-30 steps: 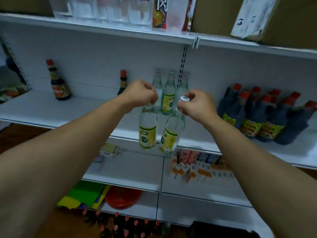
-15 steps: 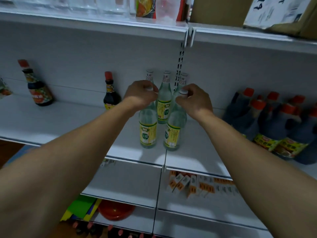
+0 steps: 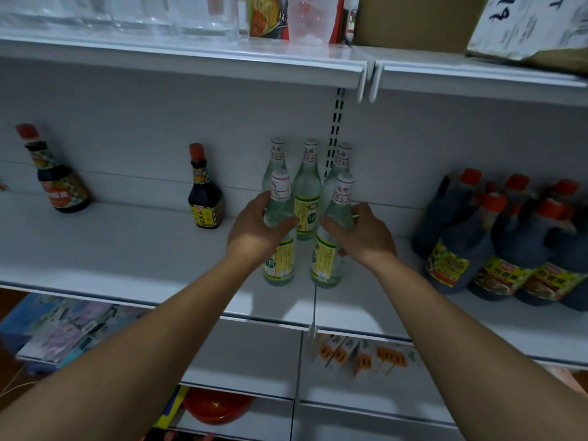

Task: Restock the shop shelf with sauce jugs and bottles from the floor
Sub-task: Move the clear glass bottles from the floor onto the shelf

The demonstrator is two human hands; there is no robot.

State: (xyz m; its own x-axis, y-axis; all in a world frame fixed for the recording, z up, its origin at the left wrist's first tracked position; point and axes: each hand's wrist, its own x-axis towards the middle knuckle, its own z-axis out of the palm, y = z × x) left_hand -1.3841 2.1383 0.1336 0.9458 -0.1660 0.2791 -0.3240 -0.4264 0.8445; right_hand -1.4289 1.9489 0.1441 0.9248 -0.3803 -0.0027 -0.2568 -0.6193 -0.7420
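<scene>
Left grip (image 3: 257, 230): fingers and thumb curled round the shoulder of the left front bottle (image 3: 280, 265).
Right grip (image 3: 362, 233): clamped round the shoulder of the right front bottle (image 3: 327, 259), which is slightly tilted.
Held bottles: clear glass with yellow-green labels, bases on the shelf (image 3: 143, 249), side by side between the grips.
Back row (image 3: 307, 186): three like bottles, upright, just beyond the grips.
Sauce jugs (image 3: 477, 249): dark, red-capped, well outside the right grip.
Small dark bottle (image 3: 205, 192): near, outside the left grip.
</scene>
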